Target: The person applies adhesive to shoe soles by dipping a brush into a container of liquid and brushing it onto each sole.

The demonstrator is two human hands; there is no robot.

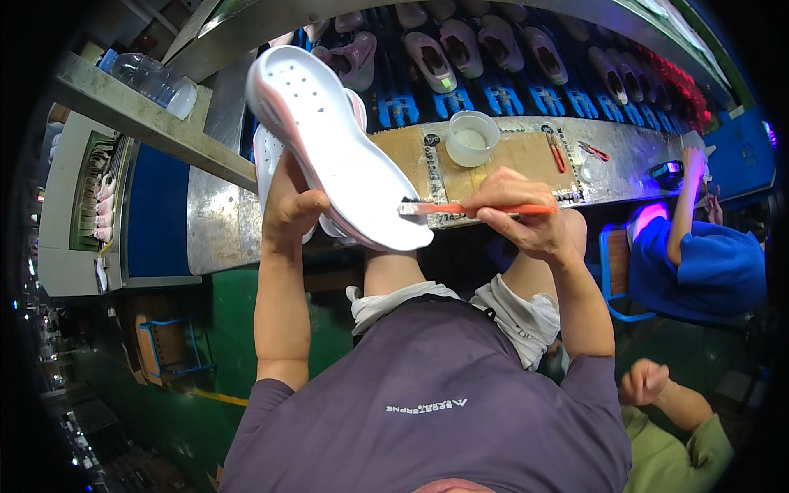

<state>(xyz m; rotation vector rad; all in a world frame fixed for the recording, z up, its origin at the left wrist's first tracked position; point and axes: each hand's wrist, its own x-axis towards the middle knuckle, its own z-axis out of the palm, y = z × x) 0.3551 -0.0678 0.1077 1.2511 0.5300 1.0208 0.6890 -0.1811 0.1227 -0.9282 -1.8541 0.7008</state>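
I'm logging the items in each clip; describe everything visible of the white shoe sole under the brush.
The white shoe sole looks like smooth moulded foam or rubber, with a raised rim, a pinkish side wall and small dark dots near its upper-left end. It slants down to the right, lifted near the bench. The left hand holds its left side; the tip of the red-handled brush appears to touch its lower-right end.

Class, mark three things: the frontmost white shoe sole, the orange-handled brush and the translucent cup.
White shoe sole point(341, 156): head view, middle of its broad face.
Orange-handled brush point(446, 209): head view, handle near the bristle end.
Translucent cup point(470, 157): head view, outer wall below the rim.
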